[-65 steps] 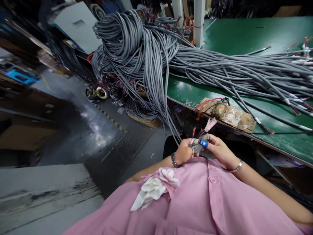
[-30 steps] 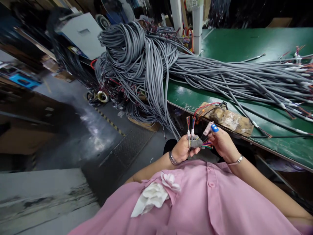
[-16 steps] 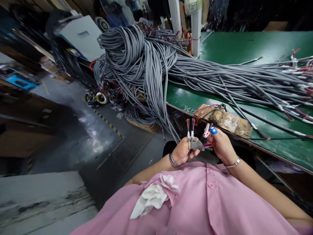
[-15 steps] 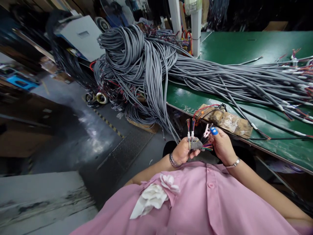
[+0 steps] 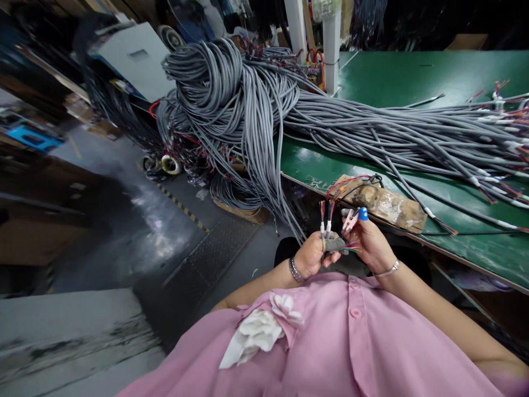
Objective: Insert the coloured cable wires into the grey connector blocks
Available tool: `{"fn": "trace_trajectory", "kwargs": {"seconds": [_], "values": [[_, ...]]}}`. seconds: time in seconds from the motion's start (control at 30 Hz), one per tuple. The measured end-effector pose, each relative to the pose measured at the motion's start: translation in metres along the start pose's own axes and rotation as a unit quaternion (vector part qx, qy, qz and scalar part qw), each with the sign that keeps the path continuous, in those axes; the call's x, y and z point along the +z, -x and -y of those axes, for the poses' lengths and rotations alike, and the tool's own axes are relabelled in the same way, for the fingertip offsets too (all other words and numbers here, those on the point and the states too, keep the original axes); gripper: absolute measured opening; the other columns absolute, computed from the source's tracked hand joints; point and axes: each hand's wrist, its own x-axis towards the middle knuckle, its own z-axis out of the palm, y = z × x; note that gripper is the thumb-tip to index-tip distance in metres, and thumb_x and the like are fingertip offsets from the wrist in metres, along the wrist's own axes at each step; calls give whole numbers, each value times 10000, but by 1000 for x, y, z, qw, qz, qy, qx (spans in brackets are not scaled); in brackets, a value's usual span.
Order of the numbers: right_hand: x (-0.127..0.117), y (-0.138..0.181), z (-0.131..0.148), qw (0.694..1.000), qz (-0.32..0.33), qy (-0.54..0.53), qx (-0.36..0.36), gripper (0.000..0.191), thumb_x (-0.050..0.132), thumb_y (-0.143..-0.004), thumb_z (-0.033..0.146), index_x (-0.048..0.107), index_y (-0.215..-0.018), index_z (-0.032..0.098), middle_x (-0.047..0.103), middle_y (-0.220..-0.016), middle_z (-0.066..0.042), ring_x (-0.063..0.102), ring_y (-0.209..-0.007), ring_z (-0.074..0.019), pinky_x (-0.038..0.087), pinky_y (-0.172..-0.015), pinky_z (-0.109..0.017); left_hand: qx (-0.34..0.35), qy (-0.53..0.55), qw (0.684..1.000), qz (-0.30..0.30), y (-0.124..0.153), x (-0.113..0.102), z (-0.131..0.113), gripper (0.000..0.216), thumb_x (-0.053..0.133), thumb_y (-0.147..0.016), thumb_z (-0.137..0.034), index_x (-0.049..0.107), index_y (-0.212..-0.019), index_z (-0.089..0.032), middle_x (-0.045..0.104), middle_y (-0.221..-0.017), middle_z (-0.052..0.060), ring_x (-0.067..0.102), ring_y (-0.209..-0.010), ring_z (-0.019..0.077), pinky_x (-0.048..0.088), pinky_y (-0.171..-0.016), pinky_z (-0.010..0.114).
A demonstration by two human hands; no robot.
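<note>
My left hand (image 5: 311, 255) is closed around the end of a grey cable (image 5: 333, 243), its thumb wrapped in grey tape. Thin coloured wires (image 5: 326, 210) stick up from that cable end, and more fan out to the right. My right hand (image 5: 372, 244) is closed in a pinch on a small pink tool (image 5: 350, 219) held at those wires; its fingertip wears a blue cap (image 5: 362, 213). Both hands hover in front of my pink shirt, just off the table edge.
A green table (image 5: 417, 71) at right carries a big pile of grey cables (image 5: 372, 127) that spills over its left end in coils (image 5: 223, 94). A taped wooden block (image 5: 384, 201) with red wires lies near the table edge. Grey floor and boxes at left.
The coloured wires now stand up from my left hand instead of lying low. My right hand has risen from the cable end and holds the pink tool higher. The view shifted slightly.
</note>
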Motion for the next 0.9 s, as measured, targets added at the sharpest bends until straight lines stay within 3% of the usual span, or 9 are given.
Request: {"fn": "trace_trajectory", "kwargs": {"seconds": [0.23, 0.37, 0.53, 0.67, 0.9], "values": [[-6, 7, 3, 997, 58, 12, 49, 542, 495, -740, 746, 649, -780, 228, 651, -822, -44, 547, -619, -150, 463, -590, -297, 10, -7, 1000, -16, 8, 0, 1, 324, 718, -669, -404, 524, -643, -146, 538, -451, -25, 380, -316, 50, 181, -318, 198], [-8, 11, 8, 993, 88, 21, 72, 501, 477, -799, 688, 660, -835, 223, 651, -890, -58, 556, -667, -151, 478, -638, -300, 40, -21, 999, -29, 18, 3, 5, 319, 696, -714, -384, 510, -617, -144, 560, -478, -16, 385, -315, 45, 194, -323, 196], [-9, 11, 8, 996, 68, 64, 14, 273, 609, -807, 498, 641, -837, 229, 629, -803, -24, 542, -662, -138, 453, -613, -268, 82, -25, 994, -67, 23, 10, 7, 318, 671, -740, -402, 531, -629, -138, 566, -489, -12, 389, -319, 44, 218, -344, 194], [-7, 13, 8, 995, 65, 78, 0, 286, 603, -817, 487, 637, -795, 203, 605, -729, -21, 517, -614, -130, 442, -595, -274, 111, -19, 989, -94, 20, 11, 6, 346, 660, -746, -429, 523, -613, -140, 554, -496, -13, 385, -332, 42, 223, -351, 199], [-6, 12, 5, 995, 74, 67, -17, 334, 579, -837, 509, 650, -761, 192, 617, -712, -23, 533, -609, -130, 457, -605, -279, 98, -13, 989, -109, 16, 9, 7, 316, 672, -731, -402, 526, -619, -146, 549, -478, -16, 381, -322, 51, 196, -342, 209]]}}
